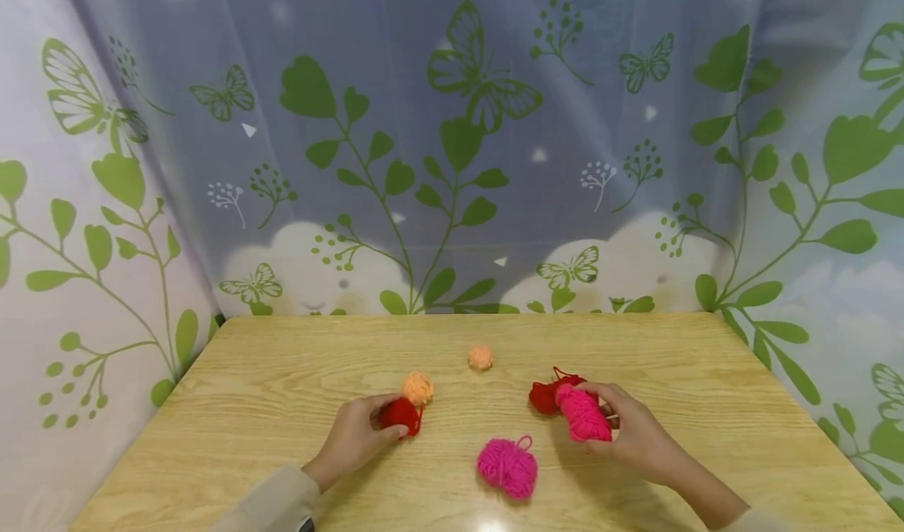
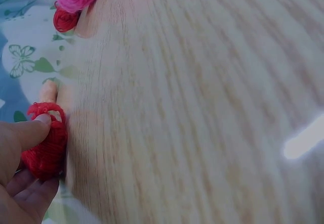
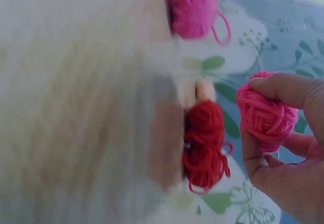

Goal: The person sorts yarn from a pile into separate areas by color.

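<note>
My left hand [image 1: 356, 438] grips a small red yarn ball [image 1: 400, 417] by its side. In the left wrist view the thumb lies over that yarn [image 2: 48, 148] and fingers curl under it. Just behind it sits a peach-orange yarn ball [image 1: 418, 388]. My right hand [image 1: 632, 430] holds a hot-pink yarn bundle [image 1: 585, 414] between thumb and fingers; the right wrist view shows the bundle [image 3: 267, 114] raised off the wood. A second red yarn bundle [image 1: 545, 399], tied at its middle, lies beyond it on the table, partly covered in the head view.
A magenta yarn bundle [image 1: 507, 468] with a small loop lies at the front middle of the wooden table [image 1: 297, 351]. Farther back is another small peach ball [image 1: 480, 357]. A curtain [image 1: 395, 124] printed with leaves and butterflies hangs behind the table and at both sides.
</note>
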Action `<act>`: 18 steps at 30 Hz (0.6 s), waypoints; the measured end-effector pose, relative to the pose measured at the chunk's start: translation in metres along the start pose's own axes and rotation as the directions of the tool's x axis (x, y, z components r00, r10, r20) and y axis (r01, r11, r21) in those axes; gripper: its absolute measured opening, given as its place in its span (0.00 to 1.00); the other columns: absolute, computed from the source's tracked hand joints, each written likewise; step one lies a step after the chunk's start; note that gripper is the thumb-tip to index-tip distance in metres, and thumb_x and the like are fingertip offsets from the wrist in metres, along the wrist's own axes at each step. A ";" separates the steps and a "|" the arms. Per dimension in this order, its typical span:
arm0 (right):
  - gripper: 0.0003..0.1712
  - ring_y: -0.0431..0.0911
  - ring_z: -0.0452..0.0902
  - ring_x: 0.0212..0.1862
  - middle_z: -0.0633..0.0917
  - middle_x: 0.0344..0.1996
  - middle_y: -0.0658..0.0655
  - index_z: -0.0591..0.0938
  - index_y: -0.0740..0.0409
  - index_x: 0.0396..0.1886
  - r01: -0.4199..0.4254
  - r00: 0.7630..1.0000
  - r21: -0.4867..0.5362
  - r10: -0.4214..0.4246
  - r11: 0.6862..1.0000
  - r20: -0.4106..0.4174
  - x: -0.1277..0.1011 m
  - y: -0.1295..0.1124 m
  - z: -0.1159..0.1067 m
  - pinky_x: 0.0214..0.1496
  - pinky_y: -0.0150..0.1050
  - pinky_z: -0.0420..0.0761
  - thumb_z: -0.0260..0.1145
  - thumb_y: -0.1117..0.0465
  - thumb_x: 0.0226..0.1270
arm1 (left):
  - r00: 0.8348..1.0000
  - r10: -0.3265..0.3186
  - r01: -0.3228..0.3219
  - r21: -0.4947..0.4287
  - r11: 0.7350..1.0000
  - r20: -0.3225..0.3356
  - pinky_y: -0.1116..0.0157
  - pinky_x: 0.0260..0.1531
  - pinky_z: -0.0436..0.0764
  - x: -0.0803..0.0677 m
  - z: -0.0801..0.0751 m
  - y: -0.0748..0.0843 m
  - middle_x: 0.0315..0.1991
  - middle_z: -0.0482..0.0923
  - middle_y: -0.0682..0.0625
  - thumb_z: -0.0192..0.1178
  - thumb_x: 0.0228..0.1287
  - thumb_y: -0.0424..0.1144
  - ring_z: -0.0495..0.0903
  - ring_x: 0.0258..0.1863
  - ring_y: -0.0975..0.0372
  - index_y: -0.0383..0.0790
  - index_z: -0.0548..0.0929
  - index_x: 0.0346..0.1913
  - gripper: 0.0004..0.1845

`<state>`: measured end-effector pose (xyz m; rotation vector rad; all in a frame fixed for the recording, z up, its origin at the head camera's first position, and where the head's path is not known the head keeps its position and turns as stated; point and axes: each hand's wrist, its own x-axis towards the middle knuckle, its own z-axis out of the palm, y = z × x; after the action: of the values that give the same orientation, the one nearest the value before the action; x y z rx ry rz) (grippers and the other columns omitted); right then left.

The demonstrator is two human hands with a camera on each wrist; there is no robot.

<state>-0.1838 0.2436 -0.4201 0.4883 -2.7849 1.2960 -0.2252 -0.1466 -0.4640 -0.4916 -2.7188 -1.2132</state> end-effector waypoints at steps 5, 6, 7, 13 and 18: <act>0.38 0.49 0.75 0.42 0.76 0.47 0.62 0.72 0.64 0.59 0.027 0.996 0.084 -0.034 0.996 0.085 -0.006 -0.003 0.014 0.36 0.32 0.81 0.77 0.68 0.46 | 1.000 0.012 -0.012 0.016 1.000 -0.004 0.62 0.39 0.84 0.000 0.001 -0.002 0.47 0.83 0.39 0.74 0.49 0.36 0.83 0.45 0.52 0.32 0.83 0.52 0.25; 0.38 0.50 0.75 0.42 0.76 0.47 0.62 0.72 0.64 0.59 0.030 0.994 0.097 -0.040 0.995 0.097 -0.007 -0.003 0.017 0.36 0.31 0.81 0.77 0.68 0.45 | 1.000 0.014 -0.014 0.020 1.000 -0.006 0.61 0.40 0.84 0.000 0.001 -0.003 0.47 0.83 0.39 0.74 0.49 0.36 0.83 0.45 0.52 0.32 0.83 0.52 0.25; 0.38 0.50 0.75 0.43 0.76 0.47 0.63 0.72 0.65 0.59 0.032 0.993 0.112 -0.044 0.993 0.107 -0.007 -0.002 0.020 0.36 0.31 0.81 0.77 0.69 0.45 | 1.000 0.015 -0.015 0.022 1.000 -0.009 0.61 0.40 0.83 0.000 0.001 -0.003 0.47 0.83 0.39 0.74 0.49 0.36 0.83 0.45 0.52 0.32 0.83 0.51 0.25; 0.38 0.53 0.75 0.45 0.75 0.51 0.64 0.72 0.62 0.59 0.000 0.986 0.123 -0.020 0.992 0.166 -0.010 0.001 0.034 0.35 0.32 0.82 0.76 0.70 0.45 | 1.000 0.015 -0.015 0.041 0.999 -0.011 0.62 0.40 0.83 0.001 0.002 -0.005 0.46 0.84 0.41 0.74 0.48 0.37 0.83 0.45 0.54 0.33 0.83 0.52 0.25; 0.40 0.53 0.72 0.47 0.75 0.51 0.63 0.72 0.58 0.62 -0.005 0.976 0.136 -0.024 0.991 0.214 -0.011 -0.001 0.038 0.35 0.32 0.81 0.77 0.69 0.45 | 1.000 0.018 -0.018 0.035 0.999 -0.006 0.63 0.40 0.83 0.001 0.002 -0.006 0.46 0.84 0.41 0.74 0.49 0.37 0.83 0.44 0.55 0.33 0.83 0.52 0.25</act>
<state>-0.1696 0.2175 -0.4460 0.6878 -2.8707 1.5241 -0.2283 -0.1489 -0.4691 -0.5053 -2.7192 -1.1591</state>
